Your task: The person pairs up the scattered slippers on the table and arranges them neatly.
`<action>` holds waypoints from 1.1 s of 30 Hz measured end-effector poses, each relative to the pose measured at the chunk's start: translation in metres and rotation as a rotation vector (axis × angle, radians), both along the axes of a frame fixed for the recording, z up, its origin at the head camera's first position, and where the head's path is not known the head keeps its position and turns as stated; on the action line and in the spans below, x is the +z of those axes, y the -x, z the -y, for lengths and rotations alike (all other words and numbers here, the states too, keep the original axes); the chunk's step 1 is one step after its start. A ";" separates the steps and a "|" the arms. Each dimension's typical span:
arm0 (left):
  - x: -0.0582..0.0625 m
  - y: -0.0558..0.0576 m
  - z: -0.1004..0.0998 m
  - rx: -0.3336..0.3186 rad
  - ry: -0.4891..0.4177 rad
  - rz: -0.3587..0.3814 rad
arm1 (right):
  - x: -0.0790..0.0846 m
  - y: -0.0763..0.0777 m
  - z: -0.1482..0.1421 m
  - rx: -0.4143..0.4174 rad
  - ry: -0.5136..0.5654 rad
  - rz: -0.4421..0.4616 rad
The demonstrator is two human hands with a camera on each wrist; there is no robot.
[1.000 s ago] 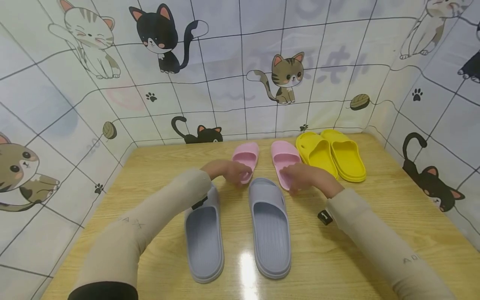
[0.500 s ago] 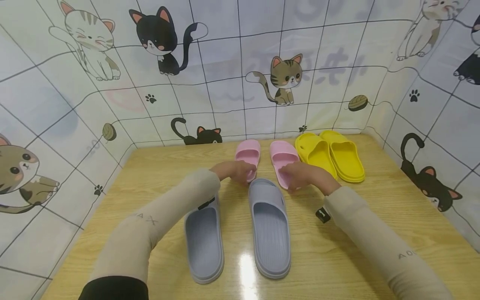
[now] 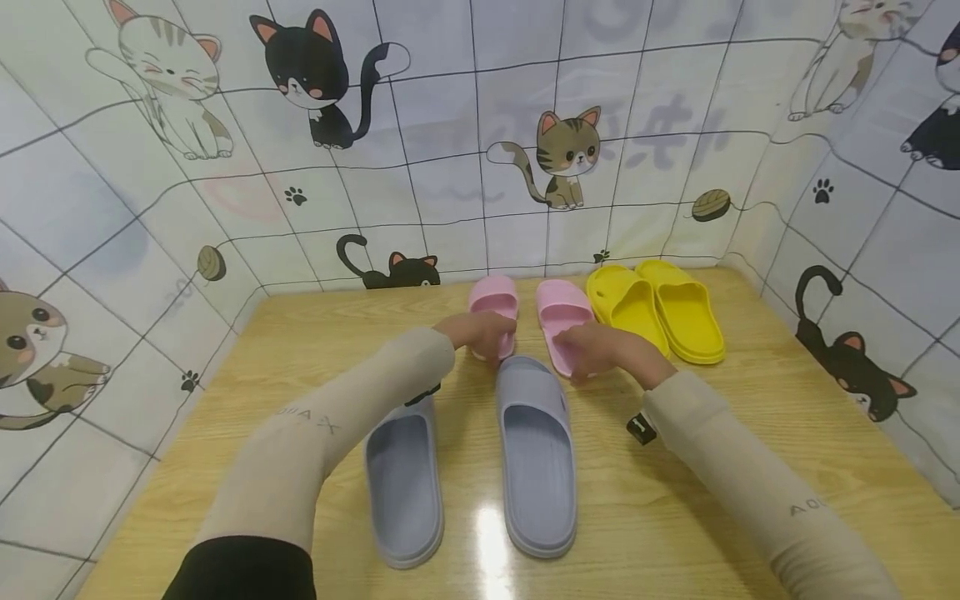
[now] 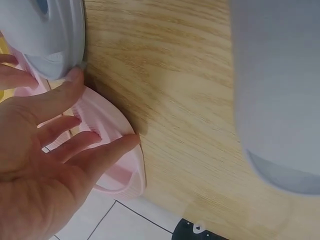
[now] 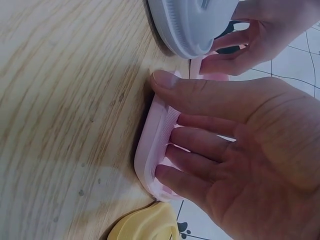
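Two child-size pink slippers lie at the back of the table, toes to the wall. My left hand (image 3: 483,332) grips the left pink slipper (image 3: 495,292); in the left wrist view the thumb is at the heel end and the fingers reach over the footbed and its edge. On the right pink slipper (image 3: 561,300) my right hand (image 3: 596,346) holds the heel. The right wrist view shows the thumb at the rim (image 5: 150,145) and the fingers bent onto the ribbed footbed. The palms partly hide both heels in the head view.
Nearer to me stand two larger grey slippers, the left one (image 3: 405,492) partly under my left sleeve, the right one (image 3: 536,467) toe close to the pink pair. Two yellow clogs (image 3: 686,312) sit beside the right pink slipper. A cat-print wall (image 3: 450,183) closes the back.
My left hand has moved right and slightly back, and the left pink slipper has turned straighter and come nearer the right one. The right hand and its slipper have barely shifted.
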State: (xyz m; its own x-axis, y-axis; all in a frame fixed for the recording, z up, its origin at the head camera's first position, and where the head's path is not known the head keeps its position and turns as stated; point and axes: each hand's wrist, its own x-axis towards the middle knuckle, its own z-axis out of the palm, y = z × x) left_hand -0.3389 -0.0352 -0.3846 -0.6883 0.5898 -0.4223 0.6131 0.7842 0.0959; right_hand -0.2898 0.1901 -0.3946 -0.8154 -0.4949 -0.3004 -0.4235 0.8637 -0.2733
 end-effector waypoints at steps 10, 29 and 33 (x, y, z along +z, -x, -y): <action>0.005 -0.008 -0.006 -0.017 0.037 -0.031 | -0.002 0.002 0.002 -0.014 0.002 0.004; 0.013 -0.022 -0.020 -0.057 0.070 -0.017 | -0.007 0.012 0.000 0.070 0.012 -0.092; 0.014 -0.021 -0.022 -0.043 0.061 0.008 | -0.007 0.014 0.001 0.068 0.021 -0.091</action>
State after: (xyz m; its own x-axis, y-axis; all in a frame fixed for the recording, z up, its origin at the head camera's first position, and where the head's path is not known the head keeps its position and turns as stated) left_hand -0.3184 -0.0131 -0.3702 -0.6596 0.5913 -0.4640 0.6454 0.7620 0.0534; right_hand -0.3033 0.1893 -0.4014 -0.8031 -0.5556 -0.2152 -0.5051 0.8264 -0.2489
